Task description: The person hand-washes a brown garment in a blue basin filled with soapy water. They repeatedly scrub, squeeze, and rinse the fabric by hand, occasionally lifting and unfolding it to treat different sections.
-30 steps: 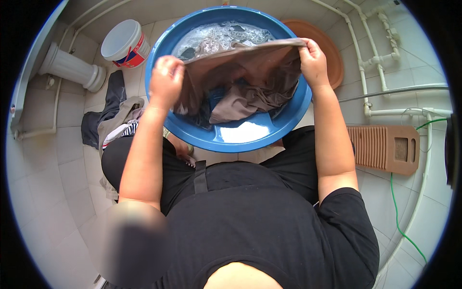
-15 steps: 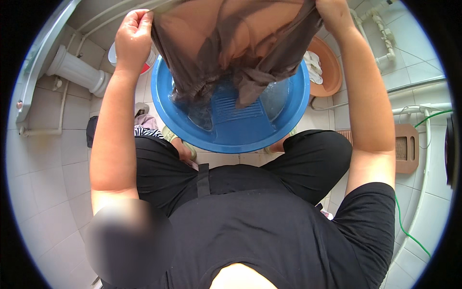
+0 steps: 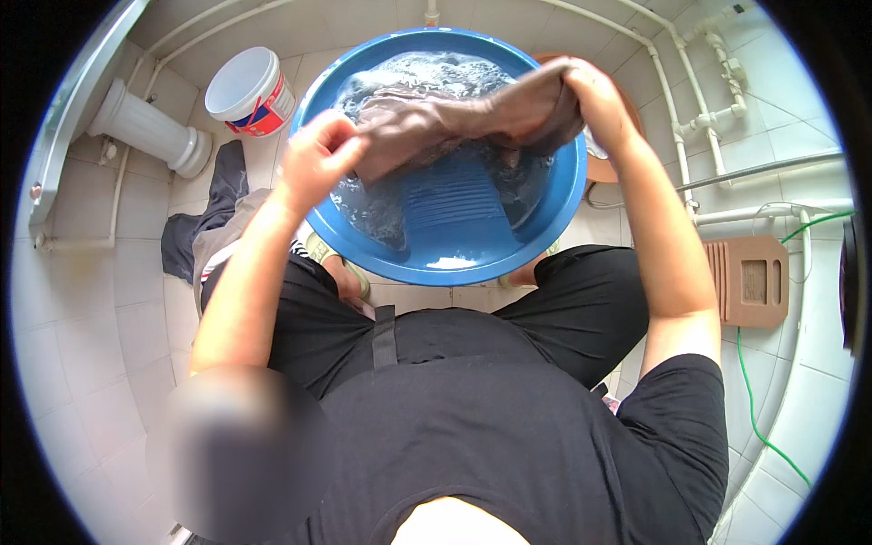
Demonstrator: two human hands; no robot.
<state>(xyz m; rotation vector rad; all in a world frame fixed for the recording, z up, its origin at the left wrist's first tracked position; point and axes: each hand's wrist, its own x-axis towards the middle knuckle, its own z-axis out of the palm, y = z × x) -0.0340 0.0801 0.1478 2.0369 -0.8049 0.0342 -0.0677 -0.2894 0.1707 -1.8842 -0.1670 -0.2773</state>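
Note:
A wet, thin grey-brown garment [image 3: 427, 123] stretches between my two hands, low over a blue washtub [image 3: 391, 263]. What kind of garment it is, I cannot tell. My left hand [image 3: 320, 154] pinches one end of the cloth above the tub's left rim, slightly smeared by motion. At the right rim, my right hand [image 3: 595, 102] grips the other end, its fingertips partly hidden. Sudsy water [image 3: 436, 68] fills the tub behind and beside a ribbed washboard [image 3: 450, 200] built into its near side. A white patch [image 3: 452, 262] lies on the washboard's near end.
A white bucket [image 3: 245, 82] stands at the far left, beyond a heap of clothes [image 3: 227, 204] on the tiles. Behind the tub's right side sits an orange-brown basin [image 3: 629, 113], partly covered. A brown washboard [image 3: 749, 282] and green hose [image 3: 758, 427] lie right. White pipes line the walls.
Both hands have lowered the garment from high in front of me to just over the tub. The cloth has gone from spread wide to a bunched strip, revealing the water and bucket.

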